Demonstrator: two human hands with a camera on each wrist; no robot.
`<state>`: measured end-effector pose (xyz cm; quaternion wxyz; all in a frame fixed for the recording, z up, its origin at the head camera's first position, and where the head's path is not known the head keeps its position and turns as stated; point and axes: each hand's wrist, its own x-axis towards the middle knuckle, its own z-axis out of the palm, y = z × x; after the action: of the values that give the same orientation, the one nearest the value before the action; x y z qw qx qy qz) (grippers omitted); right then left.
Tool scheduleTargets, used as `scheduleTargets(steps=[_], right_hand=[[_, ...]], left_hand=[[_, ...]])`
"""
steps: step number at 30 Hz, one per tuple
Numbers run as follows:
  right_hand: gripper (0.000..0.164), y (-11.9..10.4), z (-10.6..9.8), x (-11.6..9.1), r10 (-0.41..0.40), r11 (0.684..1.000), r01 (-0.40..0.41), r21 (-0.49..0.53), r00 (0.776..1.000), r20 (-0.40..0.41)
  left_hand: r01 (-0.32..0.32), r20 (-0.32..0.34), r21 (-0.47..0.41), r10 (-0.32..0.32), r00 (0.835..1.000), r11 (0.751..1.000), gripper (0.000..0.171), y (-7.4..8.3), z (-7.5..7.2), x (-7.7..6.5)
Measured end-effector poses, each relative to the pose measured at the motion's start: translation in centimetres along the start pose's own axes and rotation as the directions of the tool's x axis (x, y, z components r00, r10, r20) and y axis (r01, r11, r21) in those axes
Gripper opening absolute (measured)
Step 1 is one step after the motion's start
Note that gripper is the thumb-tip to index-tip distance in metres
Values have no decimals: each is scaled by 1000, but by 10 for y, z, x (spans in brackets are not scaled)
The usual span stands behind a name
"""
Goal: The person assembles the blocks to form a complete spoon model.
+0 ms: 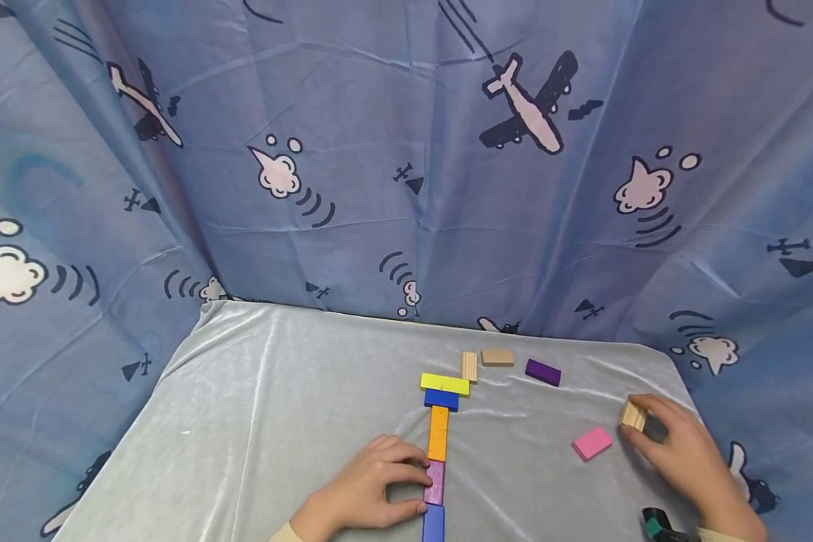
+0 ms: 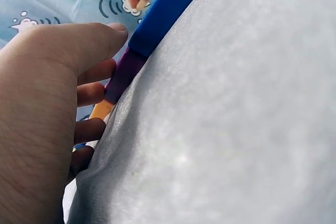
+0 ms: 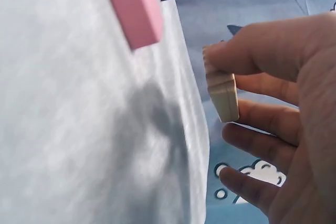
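Right of the pink block (image 1: 592, 444), the right hand (image 1: 680, 444) pinches a wooden block (image 1: 633, 417), likely light, stiff and best held by its sides, while the left hand's (image 1: 373, 482) loosely parted fingers hold nothing.

The head view's bottom edge cuts off the near blue block (image 1: 433, 523), the right wrist view's top edge the pink block (image 3: 135, 11); fingers of the right hand (image 1: 687, 452) partly hide a plain wooden block (image 1: 633, 416); a black-and-green object (image 1: 657, 522), near right, is unidentifiable.
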<state>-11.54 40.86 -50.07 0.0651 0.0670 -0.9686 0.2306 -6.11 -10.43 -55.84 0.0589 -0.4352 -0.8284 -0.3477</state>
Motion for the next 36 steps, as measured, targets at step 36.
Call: scheduleTargets(steps=[36], right_hand=[[56, -163, 79, 104, -263, 931, 236, 278, 963, 61]], left_hand=[[65, 48, -43, -63, 997, 997, 26, -1, -2, 0]])
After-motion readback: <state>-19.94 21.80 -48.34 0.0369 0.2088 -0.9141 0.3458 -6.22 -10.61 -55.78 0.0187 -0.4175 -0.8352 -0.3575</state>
